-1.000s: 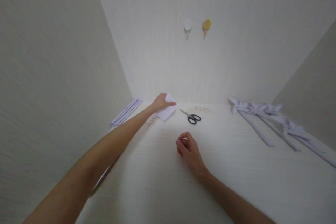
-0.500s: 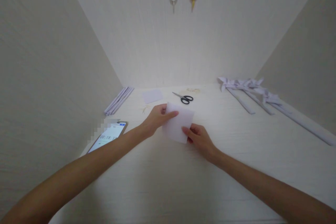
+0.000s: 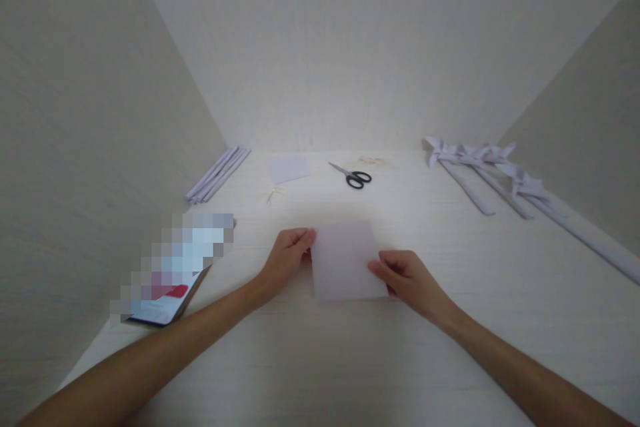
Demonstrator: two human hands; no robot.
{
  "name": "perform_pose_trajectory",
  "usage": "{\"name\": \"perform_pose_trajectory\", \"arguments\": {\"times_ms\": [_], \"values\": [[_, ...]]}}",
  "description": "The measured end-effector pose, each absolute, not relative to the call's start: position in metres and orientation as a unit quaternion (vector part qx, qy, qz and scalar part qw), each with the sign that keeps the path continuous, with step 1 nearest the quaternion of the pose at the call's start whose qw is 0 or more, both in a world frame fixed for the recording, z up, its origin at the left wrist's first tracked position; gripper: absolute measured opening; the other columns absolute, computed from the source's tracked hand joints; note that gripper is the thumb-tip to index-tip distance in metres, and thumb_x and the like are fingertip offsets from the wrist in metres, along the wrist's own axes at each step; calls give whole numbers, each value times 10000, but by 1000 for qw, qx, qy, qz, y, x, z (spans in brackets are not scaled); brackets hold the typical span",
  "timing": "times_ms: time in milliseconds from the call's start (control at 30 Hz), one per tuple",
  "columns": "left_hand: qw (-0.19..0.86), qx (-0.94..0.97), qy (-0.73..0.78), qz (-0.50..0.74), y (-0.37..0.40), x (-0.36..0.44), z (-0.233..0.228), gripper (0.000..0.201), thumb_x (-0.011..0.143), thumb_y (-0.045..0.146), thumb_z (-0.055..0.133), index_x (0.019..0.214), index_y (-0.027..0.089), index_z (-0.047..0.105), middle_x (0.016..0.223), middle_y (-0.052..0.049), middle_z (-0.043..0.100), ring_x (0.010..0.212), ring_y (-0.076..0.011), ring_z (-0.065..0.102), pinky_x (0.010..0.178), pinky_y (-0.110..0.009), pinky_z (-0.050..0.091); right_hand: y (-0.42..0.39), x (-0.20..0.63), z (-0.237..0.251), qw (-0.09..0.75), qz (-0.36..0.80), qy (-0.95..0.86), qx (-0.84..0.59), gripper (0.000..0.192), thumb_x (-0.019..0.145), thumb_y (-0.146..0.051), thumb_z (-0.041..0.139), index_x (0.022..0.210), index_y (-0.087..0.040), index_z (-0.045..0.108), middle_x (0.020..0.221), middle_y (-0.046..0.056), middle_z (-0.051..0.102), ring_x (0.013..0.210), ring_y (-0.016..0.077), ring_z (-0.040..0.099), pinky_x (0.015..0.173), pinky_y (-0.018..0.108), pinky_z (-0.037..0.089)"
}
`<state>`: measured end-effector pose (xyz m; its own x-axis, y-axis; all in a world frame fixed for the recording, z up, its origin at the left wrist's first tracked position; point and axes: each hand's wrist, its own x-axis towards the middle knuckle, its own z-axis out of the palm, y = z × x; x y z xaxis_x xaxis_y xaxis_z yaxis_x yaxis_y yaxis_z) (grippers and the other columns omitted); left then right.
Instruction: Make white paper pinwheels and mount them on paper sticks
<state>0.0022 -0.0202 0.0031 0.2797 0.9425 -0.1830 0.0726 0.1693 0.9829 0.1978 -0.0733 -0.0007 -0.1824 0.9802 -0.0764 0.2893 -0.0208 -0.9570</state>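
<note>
A square sheet of white paper (image 3: 347,261) is held up between both hands over the table. My left hand (image 3: 287,255) pinches its upper left edge, thumb on top. My right hand (image 3: 407,277) grips the lower right side, thumb in front and the other fingers curled behind. Beyond the paper lie black-handled scissors (image 3: 354,176), blades pointing to the far left. Another piece of white paper (image 3: 289,169) rests flat at the back, with a few thin pale strips (image 3: 273,193) just in front of it.
Rolled paper sticks (image 3: 219,175) lie at the far left. A phone (image 3: 175,273), partly blurred out, sits nearer on the left. At right are several paper pinwheels (image 3: 470,155) on paper sticks. Small pale scraps (image 3: 371,161) lie behind the scissors. Walls enclose the back and sides.
The paper has turned from tilted to nearly square-on, and it is lower in view. My hands have moved apart to its left and right edges. The view has tipped downward.
</note>
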Motion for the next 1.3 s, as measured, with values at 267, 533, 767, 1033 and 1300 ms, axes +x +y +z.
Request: {"name": "perform_pose_trajectory", "arguments": {"times_ms": [267, 533, 767, 1033, 1300], "values": [[508, 567, 522, 384, -21, -4, -6, 371, 707, 446, 462, 489, 162, 364, 469, 55, 281, 446, -62, 269, 415, -199, 209, -79, 211, -3, 407, 405, -683, -453, 274, 773, -219, 470, 1047, -233, 466, 750, 34, 611, 550, 120, 551, 502, 249, 452], [533, 551, 500, 402, -20, -5, -5, 279, 678, 378, 537, 544, 146, 462, 504, 53, 400, 460, -53, 345, 423, -178, 261, -80, 205, -1, 305, 215, -848, -377, 216, 793, -191, 455, 939, -218, 612, 724, 49, 643, 626, 136, 574, 541, 247, 452], [522, 602, 465, 386, -23, -1, -6, 371, 641, 236, 597, 978, 198, 446, 606, 62, 479, 494, -57, 441, 472, -174, 364, -82, 205, 0, 290, 142, -881, -346, 163, 775, -190, 499, 848, -214, 642, 648, 43, 610, 561, 131, 513, 481, 248, 382], [378, 759, 359, 391, -26, -9, -4, 231, 752, 165, 469, 966, 192, 552, 1053, -68, 548, 988, -155, 494, 856, -300, 387, -82, 208, 1, 324, 115, -852, -396, 113, 775, -193, 490, 769, -196, 603, 749, 61, 564, 667, 135, 508, 561, 249, 420], [370, 819, 309, 311, -28, -8, 3, 111, 693, 228, 575, 743, 141, 623, 780, -54, 606, 723, -119, 554, 669, -225, 431, -76, 206, 7, 278, 200, -769, -539, 184, 823, -234, 389, 662, -177, 459, 574, 1, 513, 530, 109, 481, 493, 222, 388]]}}
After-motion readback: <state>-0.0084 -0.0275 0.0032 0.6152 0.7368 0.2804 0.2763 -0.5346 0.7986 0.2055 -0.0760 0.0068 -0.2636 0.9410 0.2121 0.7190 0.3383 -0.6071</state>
